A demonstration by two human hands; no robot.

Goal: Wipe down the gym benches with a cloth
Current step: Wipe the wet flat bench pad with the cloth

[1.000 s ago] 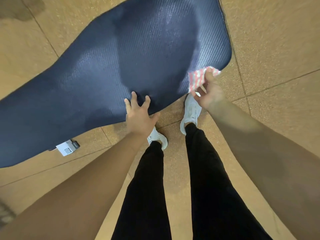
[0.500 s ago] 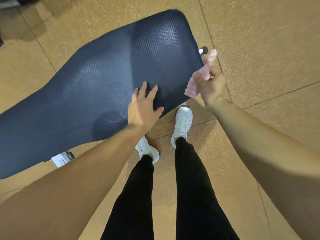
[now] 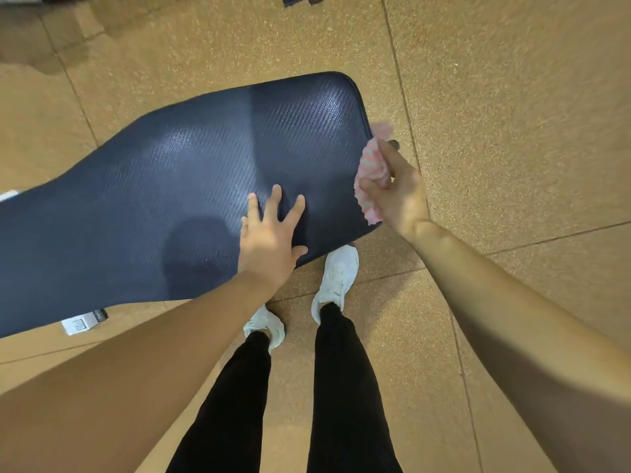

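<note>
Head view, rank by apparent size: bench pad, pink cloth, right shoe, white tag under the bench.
1. bench pad
2. right shoe and pink cloth, about alike; right hand hides some cloth
3. white tag

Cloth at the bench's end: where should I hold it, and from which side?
Probably the cloth at its bunched middle, where the right hand pinches it, coming from the open floor side, away from the bench pad. Both ends flop loose, so the wad gives firmer wiping pressure.
</note>
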